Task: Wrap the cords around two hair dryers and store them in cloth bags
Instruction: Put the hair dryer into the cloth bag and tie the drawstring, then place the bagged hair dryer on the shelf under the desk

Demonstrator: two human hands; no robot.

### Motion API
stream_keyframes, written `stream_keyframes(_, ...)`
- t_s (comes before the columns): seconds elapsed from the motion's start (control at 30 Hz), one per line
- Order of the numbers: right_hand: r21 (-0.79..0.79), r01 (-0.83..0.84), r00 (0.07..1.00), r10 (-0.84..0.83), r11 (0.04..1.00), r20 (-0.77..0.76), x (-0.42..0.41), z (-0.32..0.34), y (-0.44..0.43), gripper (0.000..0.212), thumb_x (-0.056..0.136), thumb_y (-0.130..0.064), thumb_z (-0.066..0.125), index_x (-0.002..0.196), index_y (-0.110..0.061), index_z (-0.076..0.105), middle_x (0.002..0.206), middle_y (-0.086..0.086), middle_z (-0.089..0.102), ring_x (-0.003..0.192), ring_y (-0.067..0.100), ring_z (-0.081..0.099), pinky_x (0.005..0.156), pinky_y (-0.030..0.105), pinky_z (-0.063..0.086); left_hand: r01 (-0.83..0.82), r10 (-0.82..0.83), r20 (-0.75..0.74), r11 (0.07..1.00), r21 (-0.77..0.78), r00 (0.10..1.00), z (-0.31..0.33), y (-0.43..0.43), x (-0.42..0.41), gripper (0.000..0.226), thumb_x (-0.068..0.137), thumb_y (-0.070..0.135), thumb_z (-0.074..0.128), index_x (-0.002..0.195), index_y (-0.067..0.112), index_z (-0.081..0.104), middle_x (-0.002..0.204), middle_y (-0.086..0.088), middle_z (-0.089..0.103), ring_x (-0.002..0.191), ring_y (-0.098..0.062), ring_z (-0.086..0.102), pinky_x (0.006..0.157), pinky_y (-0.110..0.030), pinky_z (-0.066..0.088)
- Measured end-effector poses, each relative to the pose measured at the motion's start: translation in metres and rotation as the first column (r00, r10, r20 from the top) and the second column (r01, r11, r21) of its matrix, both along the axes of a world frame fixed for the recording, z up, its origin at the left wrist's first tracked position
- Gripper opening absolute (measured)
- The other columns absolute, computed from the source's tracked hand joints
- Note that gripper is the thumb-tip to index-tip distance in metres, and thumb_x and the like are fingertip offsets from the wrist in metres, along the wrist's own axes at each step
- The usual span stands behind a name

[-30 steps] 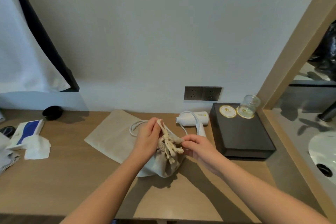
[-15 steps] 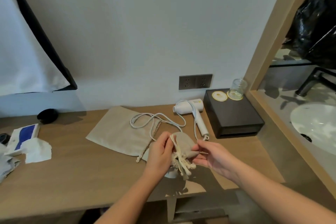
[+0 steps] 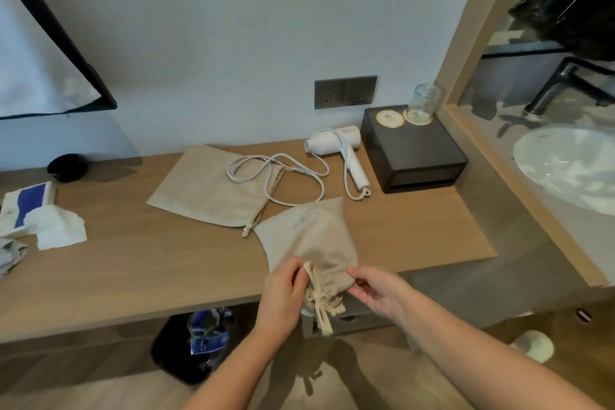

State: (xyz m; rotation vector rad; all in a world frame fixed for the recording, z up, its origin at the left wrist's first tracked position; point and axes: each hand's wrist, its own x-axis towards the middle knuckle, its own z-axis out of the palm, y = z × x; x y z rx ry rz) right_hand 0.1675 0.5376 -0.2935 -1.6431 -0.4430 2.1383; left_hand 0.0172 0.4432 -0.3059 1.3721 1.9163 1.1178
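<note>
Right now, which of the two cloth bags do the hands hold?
The bulging bag at the front edge of the desk: the left hand and right hand pinch its cinched end. The flat bag behind lies untouched.

Worktop (image 3: 133, 270): widest open run is front-left to centre, btwn tissue pack (image 3: 30, 206) and filled bag (image 3: 312, 236). Filled bag's neck overhangs front edge w/ both hands gripping it, left hand (image 3: 283, 296) and right hand (image 3: 376, 293), so that stretch is taken. Behind: flat bag (image 3: 206, 190), loose cord (image 3: 283, 173) looped over its R side and trailing to hair dryer (image 3: 336, 143), lying across any centre reach to the wall. Dryer just beside black box (image 3: 412, 156); narrow gap only. Glass (image 3: 424, 103) upright on box's rear corner, close to wooden divider (image 3: 472, 156). Bare strip front-right, btwn filled bag and divider. Back-left: dark bowl (image 3: 66, 167) near wall. Under worktop: bin (image 3: 196, 346).
</note>
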Motion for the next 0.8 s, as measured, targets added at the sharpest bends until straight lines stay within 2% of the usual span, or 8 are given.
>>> stream_keyframes(0.2,0.006,-0.048,0.996,0.048,0.999,-0.069,0.008,-0.013,0.005,0.008,0.093,0.007,0.056,0.088,0.004,0.060,0.085,0.018,0.067,0.069,0.022,0.070,0.047,0.025,0.056,-0.189,0.191,-0.012,0.961,-0.204,0.982,-0.006,-0.020,-0.007,0.020,0.077,0.028,0.075,0.085,0.023,0.057,0.093,0.005,0.052,0.085,-0.004,0.051,0.073,-0.020,0.040)
stream_keyframes(0.27,0.007,-0.066,0.995,0.066,0.998,-0.076,0.009,-0.016,0.006,0.009,0.094,0.007,0.053,0.090,0.003,0.060,0.087,0.017,0.068,0.072,0.022,0.069,0.048,0.025,0.057,-0.267,0.345,0.159,0.887,-0.376,0.925,-0.014,-0.027,-0.014,0.041,0.072,0.027,0.079,0.105,0.019,0.054,0.110,0.000,0.053,0.098,-0.010,0.054,0.082,-0.025,0.046)
stream_keyframes(0.37,-0.021,-0.089,0.990,0.087,0.996,-0.107,0.011,-0.018,0.010,0.012,0.095,0.003,0.051,0.102,0.002,0.060,0.093,0.018,0.070,0.079,0.023,0.070,0.052,0.028,0.059,-0.206,0.606,0.566,0.762,-0.613,0.559,-0.016,-0.025,-0.014,0.052,0.078,0.026,0.071,0.122,0.011,0.047,0.120,-0.012,0.059,0.106,-0.026,0.061,0.079,-0.039,0.056)
stream_keyframes(0.47,-0.040,-0.275,0.961,0.275,0.961,-0.018,0.012,-0.013,0.022,0.027,0.093,-0.032,0.061,0.108,-0.009,0.062,0.079,0.006,0.072,0.069,0.017,0.068,0.053,0.028,0.056,-0.035,0.644,0.731,0.755,-0.655,0.226,-0.006,-0.008,-0.009,0.041,0.088,0.032,0.063,0.120,0.008,0.054,0.112,-0.019,0.068,0.099,-0.034,0.068,0.074,-0.046,0.060)
stream_keyframes(0.53,-0.049,-0.447,0.886,0.449,0.893,0.112,0.011,-0.015,0.035,0.054,0.084,-0.065,0.058,0.104,-0.016,0.063,0.073,0.002,0.070,0.064,0.014,0.065,0.057,0.026,0.053,-0.027,0.653,0.711,0.741,-0.671,0.260,-0.006,0.006,-0.009,0.047,0.085,0.043,0.066,0.116,0.009,0.059,0.101,-0.017,0.073,0.089,-0.031,0.072,0.071,-0.046,0.060)
stream_keyframes(0.6,-0.078,-0.508,0.846,0.514,0.858,0.141,0.004,-0.021,0.048,0.076,0.073,-0.082,0.055,0.109,-0.015,0.064,0.094,0.007,0.072,0.086,0.021,0.068,0.068,0.032,0.057,-0.053,0.679,0.652,0.705,-0.707,0.338,-0.007,0.018,-0.008,0.053,0.079,0.052,0.069,0.109,0.009,0.063,0.087,-0.013,0.075,0.074,-0.026,0.074,0.060,-0.039,0.061)
stream_keyframes(0.67,-0.076,-0.535,0.831,0.540,0.841,0.132,-0.005,-0.026,0.055,0.081,0.071,-0.083,0.054,0.112,-0.013,0.062,0.102,0.011,0.071,0.094,0.025,0.067,0.073,0.034,0.056,-0.048,0.671,0.610,0.688,-0.724,0.421,-0.012,0.029,-0.006,0.065,0.067,0.059,0.075,0.107,0.010,0.064,0.086,-0.011,0.076,0.075,-0.025,0.073,0.061,-0.036,0.061)
stream_keyframes(0.8,0.082,-0.508,0.861,0.501,0.858,0.092,-0.017,-0.039,0.058,0.067,0.083,-0.068,0.058,0.122,-0.014,0.060,0.108,0.011,0.069,0.096,0.024,0.067,0.072,0.032,0.055,0.011,0.577,0.621,0.728,-0.686,0.532,-0.020,0.039,0.002,0.104,0.033,0.060,0.091,0.121,0.015,0.058,0.110,-0.007,0.071,0.101,-0.025,0.068,0.093,-0.042,0.054)
